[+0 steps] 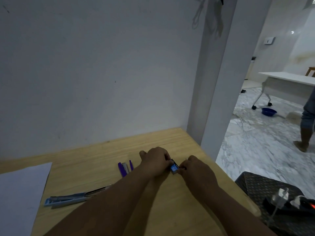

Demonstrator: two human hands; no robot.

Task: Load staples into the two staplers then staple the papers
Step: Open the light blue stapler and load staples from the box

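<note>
Near the counter's (170, 138) far right corner, left hand (156, 159) and right hand (196, 167) both pinch a small blue staple box (174, 168). Purple stapler (125, 168) lies just left; blue stapler (71, 199) lies open beside papers (20, 193).

Person's body: two bare forearms, sleeveless as far as visible, above the wooden table (170, 201). Left hand (156, 159) and right hand (196, 167) bare; no rings, watch or gloves visible.
</note>
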